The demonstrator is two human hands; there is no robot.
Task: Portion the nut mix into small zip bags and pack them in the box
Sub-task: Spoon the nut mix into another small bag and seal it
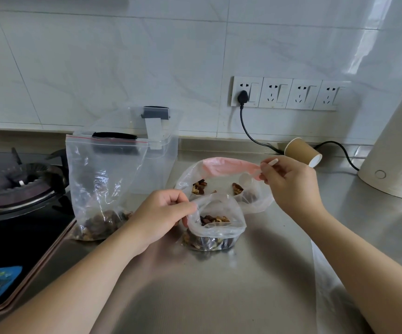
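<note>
A small clear zip bag (216,229) part-filled with nut mix stands on the steel counter (195,285). My left hand (161,213) pinches its left rim and holds it open. Just behind it lies a wider bag with a pink rim (221,165), with clumps of nuts (198,188) inside. My right hand (291,186) pinches the handle of a white spoon (272,162) whose bowl reaches into that bag. A tall zip bag with a red line (103,179) stands at the left with nuts in its bottom. A clear plastic box (162,150) stands behind it.
A gas stove (19,186) sits at the left edge. A paper cup (302,153) lies on its side behind my right hand, with a white kettle (395,150) and its black cord (250,133) at the right. A clear plastic sheet (325,273) lies under my right forearm.
</note>
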